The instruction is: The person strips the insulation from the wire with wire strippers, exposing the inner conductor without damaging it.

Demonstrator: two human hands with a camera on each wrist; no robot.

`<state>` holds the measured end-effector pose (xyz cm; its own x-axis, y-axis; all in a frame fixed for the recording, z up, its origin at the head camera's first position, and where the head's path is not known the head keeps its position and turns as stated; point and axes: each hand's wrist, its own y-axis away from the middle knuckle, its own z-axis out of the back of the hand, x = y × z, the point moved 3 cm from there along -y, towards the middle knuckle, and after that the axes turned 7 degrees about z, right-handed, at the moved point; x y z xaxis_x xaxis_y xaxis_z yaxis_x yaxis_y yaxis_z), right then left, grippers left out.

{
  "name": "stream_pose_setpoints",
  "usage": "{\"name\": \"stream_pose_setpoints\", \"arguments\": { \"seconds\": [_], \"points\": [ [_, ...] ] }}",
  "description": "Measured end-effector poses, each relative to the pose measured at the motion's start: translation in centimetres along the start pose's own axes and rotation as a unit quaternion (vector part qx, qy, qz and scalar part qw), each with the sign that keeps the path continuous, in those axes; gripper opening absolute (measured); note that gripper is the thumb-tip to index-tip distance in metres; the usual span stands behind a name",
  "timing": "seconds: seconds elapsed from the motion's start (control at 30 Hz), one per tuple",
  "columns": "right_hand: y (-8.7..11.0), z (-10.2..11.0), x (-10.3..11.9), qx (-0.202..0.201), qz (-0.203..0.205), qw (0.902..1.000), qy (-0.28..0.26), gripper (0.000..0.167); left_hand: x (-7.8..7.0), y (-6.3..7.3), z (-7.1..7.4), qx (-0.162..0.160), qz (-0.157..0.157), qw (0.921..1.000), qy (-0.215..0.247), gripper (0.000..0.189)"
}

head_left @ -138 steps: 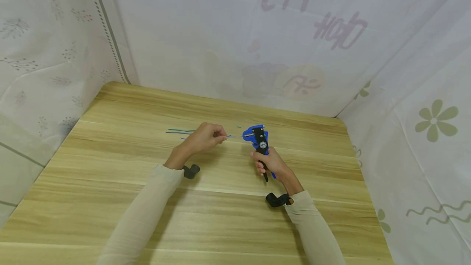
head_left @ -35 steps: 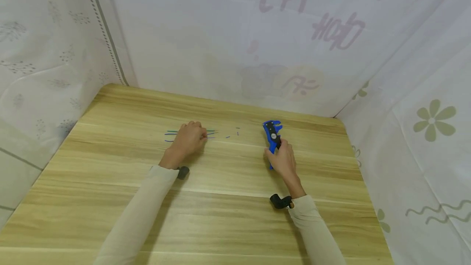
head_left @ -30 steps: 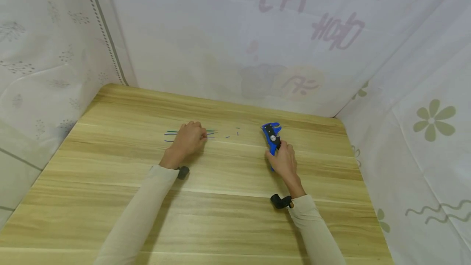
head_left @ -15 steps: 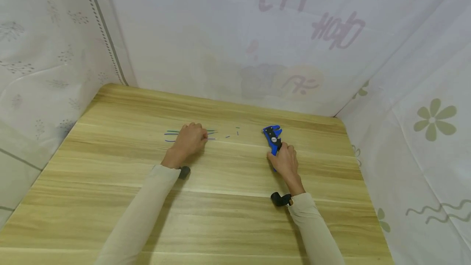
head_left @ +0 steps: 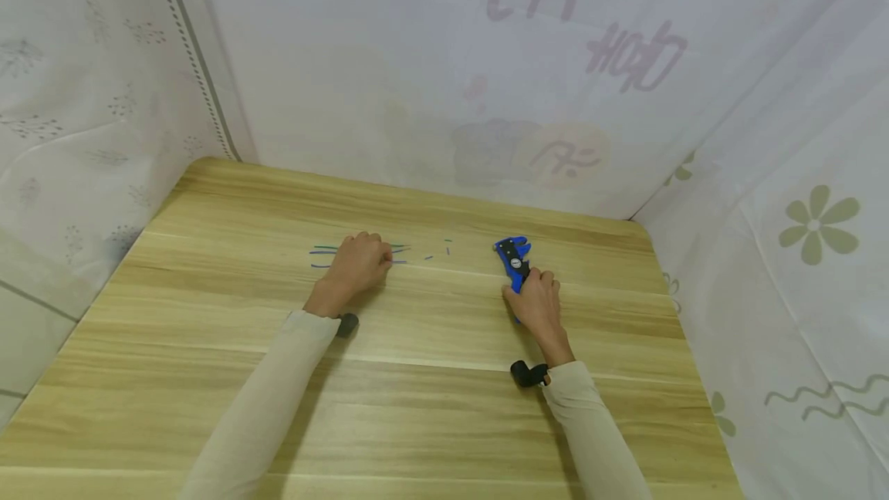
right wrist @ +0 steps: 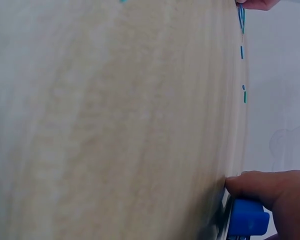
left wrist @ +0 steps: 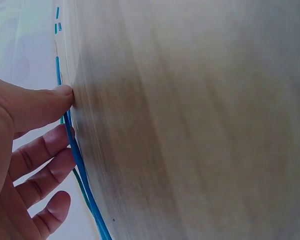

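Note:
In the head view my left hand (head_left: pixel 357 265) is low over the table among several thin wires. Its thumb and index finger pinch a blue wire (left wrist: pixel 87 185), whose end sticks out to the right. The other fingers are loosely bent beside it. A green wire (head_left: pixel 323 247) and another blue wire (head_left: pixel 319 253) lie alongside, partly hidden under the hand. To the right, my right hand (head_left: pixel 536 303) grips the handles of a blue and black wire stripper (head_left: pixel 514 257), its head pointing away from me. The right wrist view shows the thumb beside a blue handle end (right wrist: pixel 247 217).
Several short cut pieces lie between the hands, among them a green scrap (head_left: pixel 447 241) and a blue scrap (head_left: pixel 428 258). The wooden table (head_left: pixel 417 407) ends at a white printed cloth (head_left: pixel 389 99) behind and on both sides.
Since the oldest frame, my left hand has drawn the wire back left beside the others; my right hand has shifted the wire stripper right and turned it over. Both are nearly still over the last second.

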<state>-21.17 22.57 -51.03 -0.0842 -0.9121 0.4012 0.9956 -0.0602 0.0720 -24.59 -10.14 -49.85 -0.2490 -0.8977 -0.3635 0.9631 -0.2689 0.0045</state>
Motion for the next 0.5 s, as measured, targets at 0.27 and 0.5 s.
{"name": "stream_pose_setpoints", "arguments": {
  "seconds": [0.27, 0.5],
  "points": [
    [-0.28, -0.22, 0.19, -0.001, 0.014, 0.9995, 0.028, 0.065, 0.13, 0.06, 0.07, 0.004, -0.003, 1.0, 0.007, 0.012],
    [-0.27, -0.24, 0.26, -0.005, 0.02, 0.9982, 0.056, 0.066, 0.24, -0.04, -0.04, 0.001, -0.003, 1.0, 0.002, 0.011]
  ]
}}
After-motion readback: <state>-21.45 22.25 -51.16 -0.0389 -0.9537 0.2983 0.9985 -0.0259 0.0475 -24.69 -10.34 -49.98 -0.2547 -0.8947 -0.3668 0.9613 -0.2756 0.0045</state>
